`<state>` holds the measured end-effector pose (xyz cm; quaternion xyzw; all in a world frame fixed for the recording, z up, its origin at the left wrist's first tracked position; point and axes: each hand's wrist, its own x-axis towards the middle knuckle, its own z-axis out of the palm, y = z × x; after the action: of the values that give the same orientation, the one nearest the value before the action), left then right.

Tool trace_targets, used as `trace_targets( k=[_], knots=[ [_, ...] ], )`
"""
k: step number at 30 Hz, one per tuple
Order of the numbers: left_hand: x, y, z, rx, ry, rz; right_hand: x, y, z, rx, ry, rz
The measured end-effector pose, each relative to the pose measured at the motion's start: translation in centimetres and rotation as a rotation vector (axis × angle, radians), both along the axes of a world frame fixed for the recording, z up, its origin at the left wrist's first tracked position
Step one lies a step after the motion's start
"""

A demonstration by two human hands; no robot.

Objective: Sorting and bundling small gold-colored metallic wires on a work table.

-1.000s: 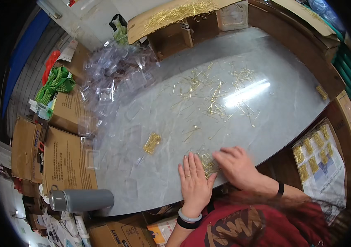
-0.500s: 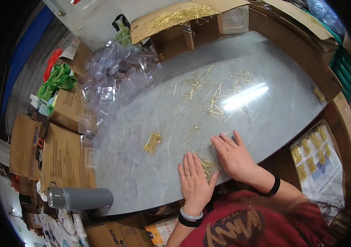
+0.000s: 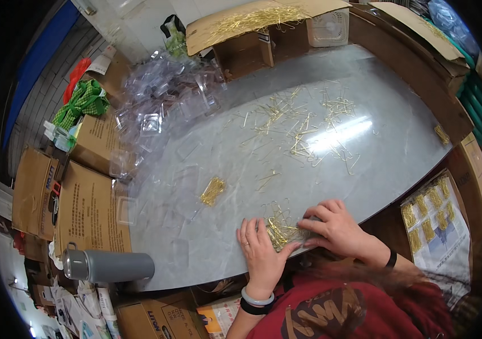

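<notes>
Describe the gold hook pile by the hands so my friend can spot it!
Find the big grey table, then its edge nearest the red shirt. There, the left hand and the right hand flank a pile of gold wire hooks. Unlike the scattered hooks farther back and the small gold bundle to the left, this pile has a hand on each side.

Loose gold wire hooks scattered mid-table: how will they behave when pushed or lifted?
The wire hooks are probably light, being thin wire. Crossed, bent ends suggest they may tangle and lift in clumps. They'd likely slide easily on the glossy grey tabletop.
</notes>
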<state>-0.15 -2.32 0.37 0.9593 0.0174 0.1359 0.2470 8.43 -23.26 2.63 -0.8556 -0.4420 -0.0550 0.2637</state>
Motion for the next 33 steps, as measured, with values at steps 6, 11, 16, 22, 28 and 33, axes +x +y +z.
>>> trace_targets(
  k=[6, 11, 16, 22, 28, 33],
  knots=[
    [1.3, -0.2, 0.4, 0.023, 0.046, -0.167, 0.5, 1.2, -2.1, 0.112, 0.013, 0.044],
    [1.5, -0.1, 0.0, 0.023, 0.013, -0.193, 0.2, -1.2, -0.5, 0.166, 0.109, -0.029],
    [1.9, -0.8, -0.2, 0.019, 0.003, -0.212, 0.1, -2.7, -1.4, 0.126, -0.004, -0.087],
    [2.0, -1.0, -0.2, 0.011, -0.031, -0.218, 0.3, -1.5, -2.2, 0.152, -0.022, -0.174],
    [2.0, -1.0, -0.3, 0.013, -0.04, -0.199, -1.0, -3.6, -1.4, 0.16, -0.086, 0.052],
    [2.1, -1.5, -0.5, 0.036, -0.042, -0.176, -2.5, -4.3, -3.7, 0.145, -0.271, 0.054]
  ],
)
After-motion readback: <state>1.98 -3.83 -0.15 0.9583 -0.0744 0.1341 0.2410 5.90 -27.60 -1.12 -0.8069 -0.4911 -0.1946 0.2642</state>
